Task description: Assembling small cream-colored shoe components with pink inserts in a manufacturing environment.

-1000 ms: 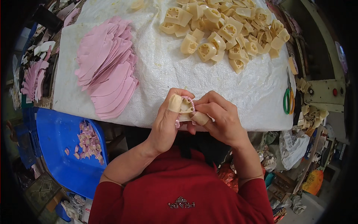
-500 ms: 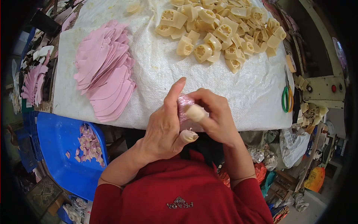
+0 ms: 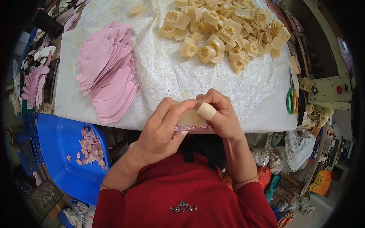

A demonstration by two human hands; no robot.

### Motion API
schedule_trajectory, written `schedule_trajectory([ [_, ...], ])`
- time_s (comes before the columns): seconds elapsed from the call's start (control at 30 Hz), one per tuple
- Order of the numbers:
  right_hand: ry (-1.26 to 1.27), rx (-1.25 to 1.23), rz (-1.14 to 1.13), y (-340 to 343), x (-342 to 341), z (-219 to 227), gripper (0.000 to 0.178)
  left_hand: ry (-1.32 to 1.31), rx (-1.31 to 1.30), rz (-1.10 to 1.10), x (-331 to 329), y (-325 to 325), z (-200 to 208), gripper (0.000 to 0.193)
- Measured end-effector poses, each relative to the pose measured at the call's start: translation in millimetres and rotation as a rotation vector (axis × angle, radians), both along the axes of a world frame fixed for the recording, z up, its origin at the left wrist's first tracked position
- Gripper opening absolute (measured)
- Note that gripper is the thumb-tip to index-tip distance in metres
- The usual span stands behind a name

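Glitter-edged piece [image 3: 191, 119], held between left hand [image 3: 161, 124] and right hand [image 3: 226, 116]

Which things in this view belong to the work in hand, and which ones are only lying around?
Likely part of the work:
glitter-edged piece, in the left hand and right hand
beige pieces, heaped on the white sheet
pink cutouts, stacked
glittery pieces, in the blue basin
perhaps scissors, not held

Probably just lying about:
white bag
red plastic
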State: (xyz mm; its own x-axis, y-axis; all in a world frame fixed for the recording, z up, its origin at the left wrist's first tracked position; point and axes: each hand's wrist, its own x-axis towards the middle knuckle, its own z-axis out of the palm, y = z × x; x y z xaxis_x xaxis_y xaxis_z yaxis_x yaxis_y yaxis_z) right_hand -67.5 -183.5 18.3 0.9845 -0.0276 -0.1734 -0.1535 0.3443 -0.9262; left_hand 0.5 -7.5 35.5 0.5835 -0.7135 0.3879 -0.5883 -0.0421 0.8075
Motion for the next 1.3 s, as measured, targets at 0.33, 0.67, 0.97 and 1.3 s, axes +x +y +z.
schedule_trajectory([
  [0.33, -0.142, -0.224, -0.153, 11.8, -7.0, -5.3, 0.017, -0.062, -0.066, 0.168, -6.3, -12.8, -10.8, 0.045],
  [0.67, -0.169, -0.508, -0.336, 37.0, -3.7, -13.9, 0.022, -0.243, -0.007, 0.435, -14.8, -24.0, -17.1, 0.037],
  [0.97, -0.223, -0.432, -0.213, 38.7, 0.4, -5.1, 0.022, -0.308, -0.082, 0.403, -9.6, -10.6, -20.5, 0.042],
  [1.3, -0.631, -1.044, -0.047, 64.5, 76.5, 8.4, 0.024, -0.079, -0.055, 0.919, -2.6, 126.4, -50.8, 0.045],
])
